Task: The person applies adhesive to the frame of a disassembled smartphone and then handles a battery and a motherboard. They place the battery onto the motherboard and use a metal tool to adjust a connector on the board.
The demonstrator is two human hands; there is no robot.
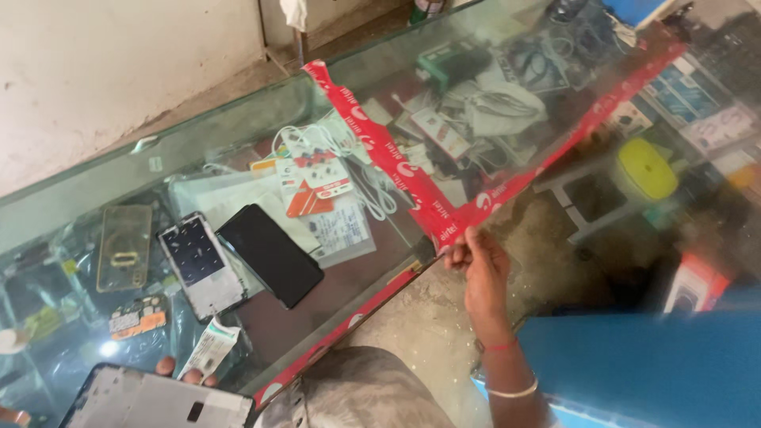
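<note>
Red tape strip [412, 186] with white marks runs along the edge of the glass counter [238, 127], and at the corner it is torn and partly lifted. The right hand [479, 265] is at this corner, with fingers closed in a pinch on the loose end of the strip near the counter's edge. The left hand [176, 369] shows only fingertips at the bottom of the picture; they grip a flat white phone frame [158, 400], and how tight the fingers are I cannot tell.

My judgement is that the strip is thin, light and soft, sticky on one side, and it tears easily, so the free corner end is the good place to hold it. On the glass lie a black phone [271, 255], another open phone body [202, 265] and a clear case [124, 247].
</note>
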